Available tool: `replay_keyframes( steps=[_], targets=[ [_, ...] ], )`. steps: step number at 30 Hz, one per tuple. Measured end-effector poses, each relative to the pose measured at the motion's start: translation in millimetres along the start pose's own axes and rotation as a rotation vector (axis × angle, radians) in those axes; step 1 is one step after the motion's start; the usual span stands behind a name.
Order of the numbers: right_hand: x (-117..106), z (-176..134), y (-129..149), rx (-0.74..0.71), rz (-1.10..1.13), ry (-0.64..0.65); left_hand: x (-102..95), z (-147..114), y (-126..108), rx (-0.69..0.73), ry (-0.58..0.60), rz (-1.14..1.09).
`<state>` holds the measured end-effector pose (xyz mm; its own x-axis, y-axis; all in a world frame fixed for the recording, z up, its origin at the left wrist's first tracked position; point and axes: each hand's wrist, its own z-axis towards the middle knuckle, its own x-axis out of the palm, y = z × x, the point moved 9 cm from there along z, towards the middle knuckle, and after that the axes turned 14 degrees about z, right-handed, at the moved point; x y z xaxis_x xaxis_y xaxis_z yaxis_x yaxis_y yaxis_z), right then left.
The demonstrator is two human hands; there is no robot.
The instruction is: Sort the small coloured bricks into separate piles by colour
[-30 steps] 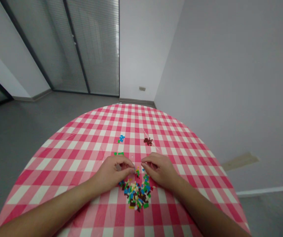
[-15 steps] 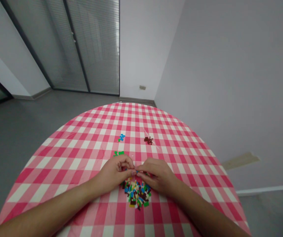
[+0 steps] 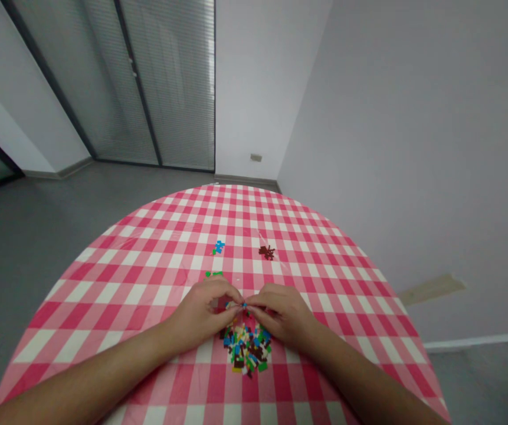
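Note:
My left hand [image 3: 200, 310] and my right hand [image 3: 287, 314] meet fingertip to fingertip above the near part of the table. Between the pinched thumbs and forefingers of both is a tiny blue toy brick [image 3: 244, 305], mostly covered by the fingertips. Whether it is one brick or two joined, I cannot tell. Just below the hands lies a heap of mixed toy bricks [image 3: 247, 348] in blue, green, brown, white and yellow. Some green bricks [image 3: 213, 274] show past the knuckles of my left hand, partly hidden by it.
A small group of blue bricks [image 3: 219, 245], with a green one beside it, lies farther out on the tablecloth. To its right sits a cluster of dark brown bricks [image 3: 266, 252]. The round table has a pink-and-white checked cloth [image 3: 245, 206]. A wall [image 3: 413, 147] rises on the right.
The fingers of my left hand have drawn together, with the forefinger stretched further toward the blue brick. My right hand stays nearly in place.

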<state>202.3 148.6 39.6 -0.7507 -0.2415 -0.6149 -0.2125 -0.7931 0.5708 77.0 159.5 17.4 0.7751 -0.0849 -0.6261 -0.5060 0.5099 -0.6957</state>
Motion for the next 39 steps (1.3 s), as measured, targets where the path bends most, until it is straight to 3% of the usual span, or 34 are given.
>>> replay_keyframes(
  steps=[7, 13, 17, 24, 39],
  targets=[
    [1, -1, -3, 0.036, 0.019, 0.006, -6.8, 4, 1, 0.049, 0.001, 0.114],
    [-2, -1, -9, 0.108, 0.037, -0.01, -28.7, 25, 58, -0.039, 0.014, 0.66],
    [-4, 0, -10, 0.122, 0.038, -0.017, -27.9, 28, 77, -0.054, 0.071, 0.803],
    [-10, 0, -13, 0.157, 0.039, -0.034, -30.7, 26, 66, -0.041, 0.036, 0.808],
    [-13, -1, -20, 0.197, 0.044, -0.049, -24.2, 18, 45, 0.017, 0.107, 0.697]
  ],
)
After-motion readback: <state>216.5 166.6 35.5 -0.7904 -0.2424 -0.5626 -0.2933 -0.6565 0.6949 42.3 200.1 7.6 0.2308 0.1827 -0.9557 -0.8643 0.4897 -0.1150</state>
